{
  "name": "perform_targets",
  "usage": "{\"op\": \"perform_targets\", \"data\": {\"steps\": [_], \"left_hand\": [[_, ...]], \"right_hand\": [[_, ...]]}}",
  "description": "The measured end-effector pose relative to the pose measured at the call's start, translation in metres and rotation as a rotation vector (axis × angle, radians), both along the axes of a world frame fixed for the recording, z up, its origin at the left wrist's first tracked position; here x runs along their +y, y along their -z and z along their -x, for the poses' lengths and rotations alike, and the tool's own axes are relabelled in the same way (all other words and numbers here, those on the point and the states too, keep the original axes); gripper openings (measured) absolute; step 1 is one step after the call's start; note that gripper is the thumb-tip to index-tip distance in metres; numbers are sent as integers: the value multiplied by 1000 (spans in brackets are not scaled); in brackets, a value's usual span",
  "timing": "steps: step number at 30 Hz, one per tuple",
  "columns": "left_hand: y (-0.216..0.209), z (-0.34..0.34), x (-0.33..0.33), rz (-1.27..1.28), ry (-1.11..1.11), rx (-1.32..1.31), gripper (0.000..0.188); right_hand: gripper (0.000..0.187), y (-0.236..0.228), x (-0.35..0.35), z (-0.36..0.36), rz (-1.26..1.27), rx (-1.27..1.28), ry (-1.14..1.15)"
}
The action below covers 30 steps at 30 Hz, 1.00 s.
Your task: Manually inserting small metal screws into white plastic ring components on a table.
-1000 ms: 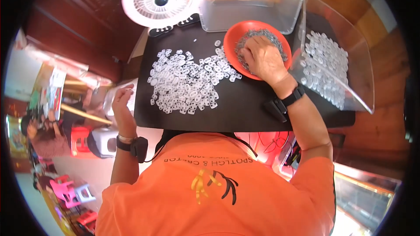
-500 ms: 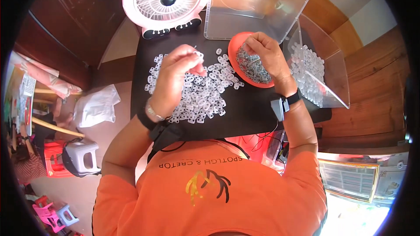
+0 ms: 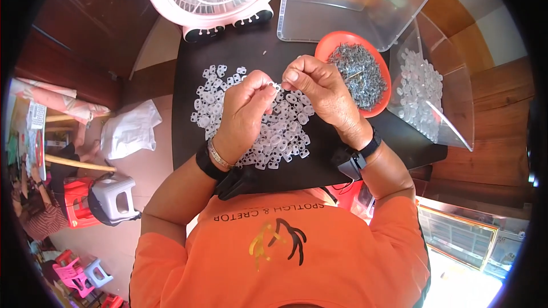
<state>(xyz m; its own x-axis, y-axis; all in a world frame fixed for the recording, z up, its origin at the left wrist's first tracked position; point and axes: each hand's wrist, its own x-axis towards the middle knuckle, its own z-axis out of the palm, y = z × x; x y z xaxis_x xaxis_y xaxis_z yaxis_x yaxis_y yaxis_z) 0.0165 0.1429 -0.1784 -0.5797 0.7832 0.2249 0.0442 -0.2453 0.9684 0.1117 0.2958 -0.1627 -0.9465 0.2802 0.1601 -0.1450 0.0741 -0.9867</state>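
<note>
Between thumb and fingers, my left hand point(image 3: 246, 108) pinches a small white plastic piece with holes point(image 3: 275, 86). My right hand point(image 3: 321, 88) is closed in a pinch beside that piece, its fingertips nearly meeting the left ones; whatever it grips is too small to make out. Beneath both hands lies a loose heap of similar white pieces point(image 3: 279, 145) on the dark table point(image 3: 337, 162). Just right of my right hand, a red-orange plate point(image 3: 384, 69) bears a mound of small grey metal screws or nails point(image 3: 365, 88).
A pink and white fan point(image 3: 220, 0) stands at the back left. A clear plastic box point(image 3: 342, 23) is behind the plate, and another clear bin point(image 3: 456, 128) at the right holds several white pieces. Stools point(image 3: 114, 199) and a white bag point(image 3: 131, 128) are on the floor at the left.
My right hand has come from over the plate leftward to the piece in my left hand. My left hand has moved slightly right and down. The whole view has shifted a little.
</note>
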Motion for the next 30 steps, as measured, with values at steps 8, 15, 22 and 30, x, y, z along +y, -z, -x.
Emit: {"op": "perform_targets", "data": {"steps": [8,15,22,30], "left_hand": [[4,1,0,101,14,92,13],[4,2,-1,111,6,196,13],[7,3,0,134,-7,218,12],[4,2,-1,136,-11,250,11]], "right_hand": [[17,8,-4,1,-129,-22,11],[18,5,-4,-1,-181,-83,-4],[17,2,0,-2,-205,-91,-23],[18,-3,-3,-3,-264,-139,-18]]}}
